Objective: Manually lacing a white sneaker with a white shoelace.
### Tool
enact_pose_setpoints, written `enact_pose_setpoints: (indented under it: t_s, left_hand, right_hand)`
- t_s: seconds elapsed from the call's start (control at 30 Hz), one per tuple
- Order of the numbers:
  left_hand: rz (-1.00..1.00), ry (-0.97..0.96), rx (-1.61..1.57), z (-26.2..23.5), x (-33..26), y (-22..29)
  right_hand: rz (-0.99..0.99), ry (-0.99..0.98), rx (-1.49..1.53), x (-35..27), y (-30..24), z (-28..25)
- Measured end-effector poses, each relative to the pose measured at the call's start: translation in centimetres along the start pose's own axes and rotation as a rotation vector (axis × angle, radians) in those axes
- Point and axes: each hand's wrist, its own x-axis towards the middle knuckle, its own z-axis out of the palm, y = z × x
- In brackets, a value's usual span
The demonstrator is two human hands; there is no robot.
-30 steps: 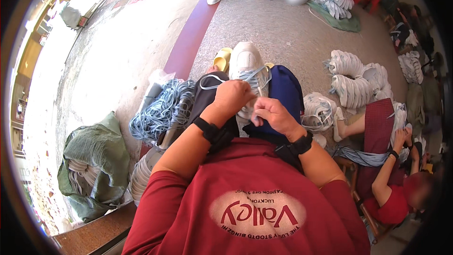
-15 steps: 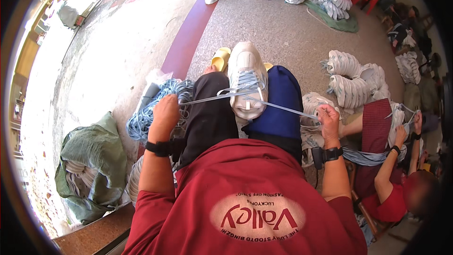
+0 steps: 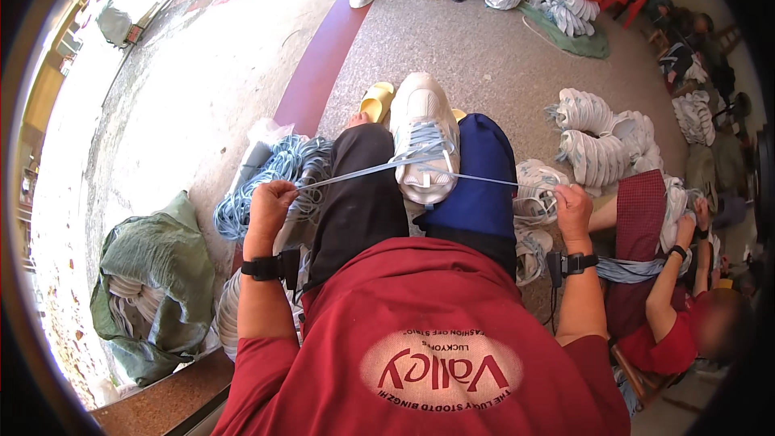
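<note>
A white sneaker [image 3: 424, 103] rests between my knees, toe pointing away from me. Light blue lace criss-crosses its front, and the two ends stretch out tight to either side. My left hand [image 3: 273, 200] pinches the left shoelace end [image 3: 347, 175] out beyond my dark trouser leg. On the other side, the right end is pinched in my right hand [image 3: 573, 211], past the blue cloth [image 3: 476, 161] over my right thigh. Beside my left hand lies a tangled bundle of light blue laces [image 3: 299, 157].
A green sack [image 3: 157, 262] with pale shoe parts sits at left. White shoe uppers [image 3: 593, 153] are piled on the floor at right, near a co-worker [image 3: 662, 331] handling blue laces. Further off are another shoe pile [image 3: 569, 12], a red stool [image 3: 634, 4] and a seated person's feet.
Both my hands have moved slightly farther apart and a little nearer to me, keeping the lace ends stretched. The sneaker has barely shifted. The co-worker's hands at right have moved closer together.
</note>
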Motion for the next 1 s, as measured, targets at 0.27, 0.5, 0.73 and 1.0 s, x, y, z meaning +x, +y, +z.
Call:
enact_pose_setpoints:
  t_s: [0.27, 0.5, 0.73, 1.0]
  left_hand:
    - [-0.179, 0.007, 0.229, -1.6, -1.7, -0.7]
    - [-0.232, -0.402, -0.729, 3.7, -0.6, 7.0]
    - [0.066, -1.048, -0.429, 9.8, 1.7, 14.9]
    - [0.005, -0.810, -0.559, 13.0, 2.9, 16.1]
  right_hand:
    - [-0.120, 0.089, -0.278, -0.3, 2.5, -0.9]
    - [0.754, -0.728, 1.255, 3.0, -5.6, 3.4]
    - [-0.055, -0.915, 0.680, 8.8, -12.2, 6.3]
    - [0.356, -0.058, 0.820, 7.1, -13.2, 9.6]
